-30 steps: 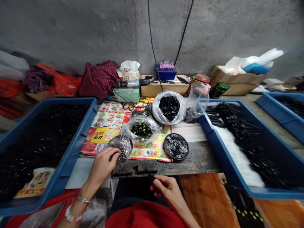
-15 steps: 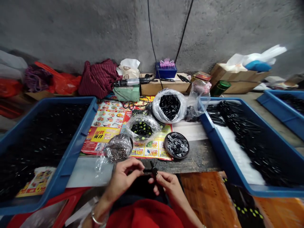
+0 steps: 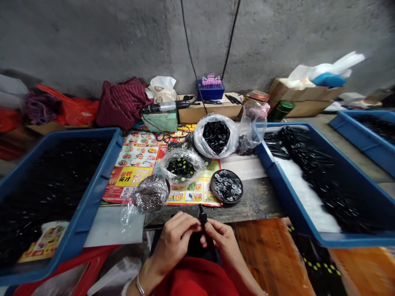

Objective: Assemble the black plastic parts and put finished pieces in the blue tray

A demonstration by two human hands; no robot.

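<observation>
Just off the bench's front edge, my right hand [image 3: 220, 236] is closed around a slim black part [image 3: 203, 214] whose tip points up and away from me. It looks like plastic; its exact kind is too small to make out. The fingertips of my left hand [image 3: 179, 235] pinch together against its side near a round joint. Whether they hold a smaller piece is hidden. Beyond my hands lie a dark dish of flat grey-black discs [image 3: 226, 186] and a plastic-lined dish of small metal screws [image 3: 152, 200].
Blue bins [image 3: 115, 146] [image 3: 274, 181] of black parts flank the bench. Clear bags hold black pieces [image 3: 216, 137] and black-and-yellow pieces [image 3: 182, 167] on a printed flyer [image 3: 135, 160]. An electric screwdriver [image 3: 166, 107] rests on a green box at the back.
My left fingers have moved right, closing in against the black part. A thin dark piece that showed between my hands is no longer visible. The view has shifted slightly.
</observation>
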